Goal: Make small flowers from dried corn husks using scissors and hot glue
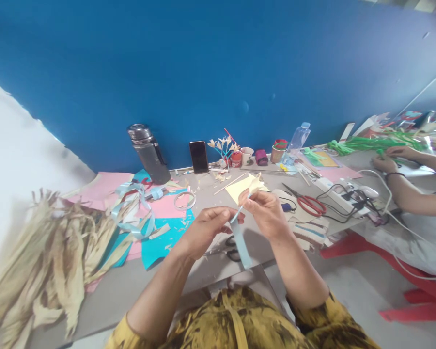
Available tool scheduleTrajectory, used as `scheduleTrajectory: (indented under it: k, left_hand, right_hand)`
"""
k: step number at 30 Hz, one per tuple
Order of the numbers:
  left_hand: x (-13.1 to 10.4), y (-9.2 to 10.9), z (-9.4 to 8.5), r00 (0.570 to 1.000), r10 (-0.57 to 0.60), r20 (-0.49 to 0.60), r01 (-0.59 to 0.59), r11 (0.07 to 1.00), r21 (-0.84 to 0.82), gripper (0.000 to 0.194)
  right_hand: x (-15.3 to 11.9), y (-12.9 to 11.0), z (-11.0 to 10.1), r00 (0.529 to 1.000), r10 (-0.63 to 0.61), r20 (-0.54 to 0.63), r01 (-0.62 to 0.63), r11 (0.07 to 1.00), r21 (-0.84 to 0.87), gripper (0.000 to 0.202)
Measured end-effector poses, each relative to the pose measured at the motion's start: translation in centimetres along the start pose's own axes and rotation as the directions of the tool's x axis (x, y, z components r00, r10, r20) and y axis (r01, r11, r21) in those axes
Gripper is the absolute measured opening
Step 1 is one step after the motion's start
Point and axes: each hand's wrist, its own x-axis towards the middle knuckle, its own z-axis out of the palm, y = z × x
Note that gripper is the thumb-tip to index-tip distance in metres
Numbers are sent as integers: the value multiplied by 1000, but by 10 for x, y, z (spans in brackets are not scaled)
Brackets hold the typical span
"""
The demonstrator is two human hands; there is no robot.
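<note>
Over the front part of the table, my right hand (265, 213) pinches the base of a small cream husk flower (255, 184), which points up and away. A light blue ribbon strip (241, 245) runs from the flower's stem down between my hands and hangs over the table edge. My left hand (210, 228) is closed with thumb and fingers on the upper part of this ribbon. Black-handled scissors (233, 253) lie on the table below my hands, partly behind the ribbon. At the back stands a bunch of similar husk flowers (223, 148) on blue stems.
Dried husks (63, 247) pile up at the left, beside curled blue ribbon (150, 225) and blue paper (169, 237). A flask (150, 157) and a phone (198, 156) stand behind. Red scissors (311, 205) and a power strip (336, 194) lie right. Another person's hands (385, 162) work far right.
</note>
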Motion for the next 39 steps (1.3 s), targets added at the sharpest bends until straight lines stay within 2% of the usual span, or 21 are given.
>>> scheduleTrajectory:
  k: [4,8,12,15,19,25,27,31,33,39]
  left_hand:
    - [4,2,-2,992,-11,126,17,999,-46,33]
    - [6,-2,-5,995,9,98,-3,998,-59,32]
    - [7,-8,-3,998,-7,69,15,993,-118,32]
    - [9,-10,1,995,-29,95,45,985,-167,34]
    - [12,-12,4,991,-67,114,90,972,-217,35]
    - [12,-12,12,969,-93,229,164,935,-314,31]
    - [12,-10,14,977,-90,192,151,930,-334,34]
    - [10,-6,17,998,-62,2,59,935,-349,31]
    - [8,-4,17,998,-51,-43,33,936,-351,30]
    - [4,-2,13,998,-52,28,59,924,-377,29]
  right_hand:
    - [0,-3,2,998,34,43,-37,997,67,28]
    - [0,-7,4,996,88,22,-89,993,79,32]
    - [0,-8,6,992,107,70,-115,987,116,31]
    - [0,-5,6,987,131,91,-142,982,126,33]
    - [0,1,4,988,138,66,-146,980,136,35]
    - [1,4,1,990,108,88,-121,981,153,31]
    - [1,4,1,990,93,102,-108,982,155,30]
    - [3,3,1,996,33,83,-43,992,123,32]
    - [4,4,0,997,15,69,-21,996,81,33]
    - [5,4,-2,999,-15,42,14,1000,24,30]
